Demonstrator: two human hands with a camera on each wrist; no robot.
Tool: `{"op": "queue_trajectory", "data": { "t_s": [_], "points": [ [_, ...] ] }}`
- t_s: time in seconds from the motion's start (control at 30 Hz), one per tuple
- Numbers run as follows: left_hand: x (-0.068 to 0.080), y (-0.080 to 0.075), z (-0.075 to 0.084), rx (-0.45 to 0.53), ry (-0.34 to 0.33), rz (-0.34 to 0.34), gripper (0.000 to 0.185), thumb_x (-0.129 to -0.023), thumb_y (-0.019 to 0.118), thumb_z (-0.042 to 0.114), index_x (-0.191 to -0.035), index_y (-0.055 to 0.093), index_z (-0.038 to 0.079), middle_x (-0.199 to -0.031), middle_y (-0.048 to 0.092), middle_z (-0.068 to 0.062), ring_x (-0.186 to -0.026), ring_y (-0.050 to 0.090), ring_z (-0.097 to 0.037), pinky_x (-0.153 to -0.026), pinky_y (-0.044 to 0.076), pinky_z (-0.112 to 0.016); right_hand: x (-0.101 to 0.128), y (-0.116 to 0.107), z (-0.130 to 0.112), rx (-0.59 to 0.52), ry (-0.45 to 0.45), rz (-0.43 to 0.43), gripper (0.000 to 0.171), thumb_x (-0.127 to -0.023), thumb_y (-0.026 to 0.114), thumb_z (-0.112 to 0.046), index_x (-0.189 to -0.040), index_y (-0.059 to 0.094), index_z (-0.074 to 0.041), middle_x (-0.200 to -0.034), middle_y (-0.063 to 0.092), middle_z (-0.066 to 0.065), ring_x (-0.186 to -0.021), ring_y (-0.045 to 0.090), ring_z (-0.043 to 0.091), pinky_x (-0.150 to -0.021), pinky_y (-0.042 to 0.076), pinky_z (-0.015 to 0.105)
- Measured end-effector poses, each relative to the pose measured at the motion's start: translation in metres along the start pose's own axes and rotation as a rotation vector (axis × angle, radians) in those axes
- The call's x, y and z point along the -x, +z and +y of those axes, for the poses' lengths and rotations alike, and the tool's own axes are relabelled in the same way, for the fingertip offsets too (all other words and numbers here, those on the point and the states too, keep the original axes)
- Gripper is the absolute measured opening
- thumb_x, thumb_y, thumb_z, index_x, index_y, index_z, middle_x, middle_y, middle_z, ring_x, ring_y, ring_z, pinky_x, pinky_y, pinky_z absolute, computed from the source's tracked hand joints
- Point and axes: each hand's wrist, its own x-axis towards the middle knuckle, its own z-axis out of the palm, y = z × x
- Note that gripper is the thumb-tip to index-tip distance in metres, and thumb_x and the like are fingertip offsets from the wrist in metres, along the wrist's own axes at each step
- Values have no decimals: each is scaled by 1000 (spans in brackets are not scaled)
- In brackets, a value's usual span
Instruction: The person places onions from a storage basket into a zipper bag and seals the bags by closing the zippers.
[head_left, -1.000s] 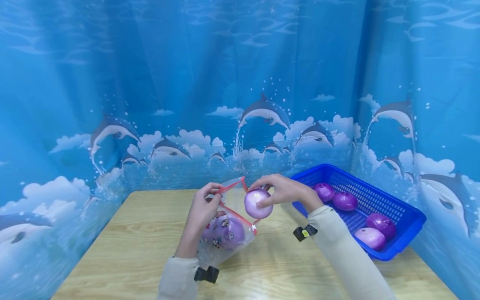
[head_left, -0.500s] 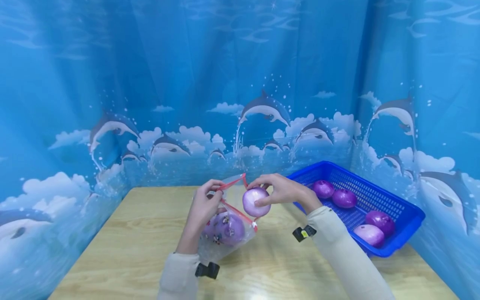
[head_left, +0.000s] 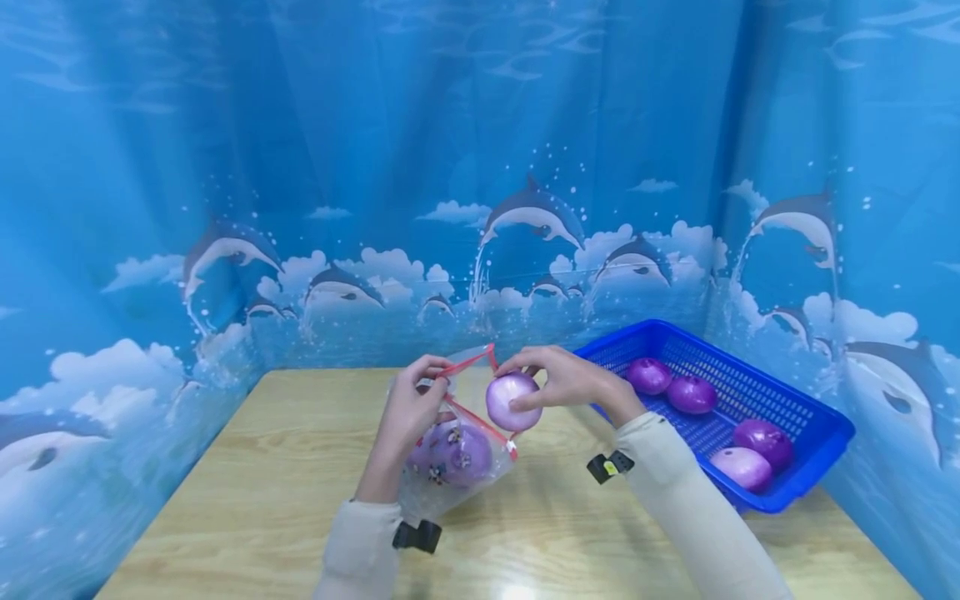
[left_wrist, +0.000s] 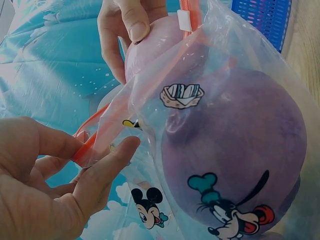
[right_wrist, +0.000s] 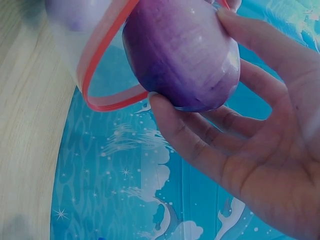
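Note:
My left hand [head_left: 408,408] pinches the red zip edge of a clear plastic bag [head_left: 442,504] printed with cartoon figures. The bag's mouth stands open toward the right. Inside lies a purple onion [left_wrist: 235,140], and behind it shows part of what seems another one. My right hand [head_left: 570,383] grips a pale purple onion [head_left: 512,408] between thumb and fingers, right at the bag's mouth. In the right wrist view this onion [right_wrist: 182,55] is darker on one side and overlaps the red rim [right_wrist: 97,65]. My left fingertips are partly hidden behind the bag in the head view.
A blue plastic basket [head_left: 821,433] sits at the right of the wooden table [head_left: 270,500], with several onions in it, among them a paler one [head_left: 741,469]. A blue dolphin-print curtain [head_left: 420,167] hangs behind the table.
The hands, bag and onion keep nearly the same pose. The whole head view has shifted slightly; the right hand's onion stays at the bag's mouth.

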Motion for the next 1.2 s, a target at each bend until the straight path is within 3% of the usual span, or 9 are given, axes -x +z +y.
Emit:
{"op": "queue_trajectory", "data": {
  "t_s": [0.53,1.07,1.2],
  "points": [
    [-1,1,-2,-19,-16,-6,23,-104,54,8,-122,67,14,-118,61,-17,-78,65,-22,-65,67,-36,0,7,-2,-23,16,24,51,-89,81,-35,-135,67,-20,-123,69,3,-113,62,21,-87,60,29],
    [0,1,-2,-2,5,10,23,-104,53,8,-121,68,13,-111,61,-17,-74,65,-21,-64,68,-40,-3,15,-11,26,19,69,50,-90,81,-34,-133,67,-14,-124,71,5,-109,66,19,-85,63,27],
    [0,1,-1,12,7,15,24,-104,53,8,-121,68,13,-112,62,-17,-74,64,-20,-64,68,-39,-1,17,-12,23,10,60,45,-93,78,-26,-135,67,-14,-121,68,6,-109,66,22,-83,64,25]
  ]
}}
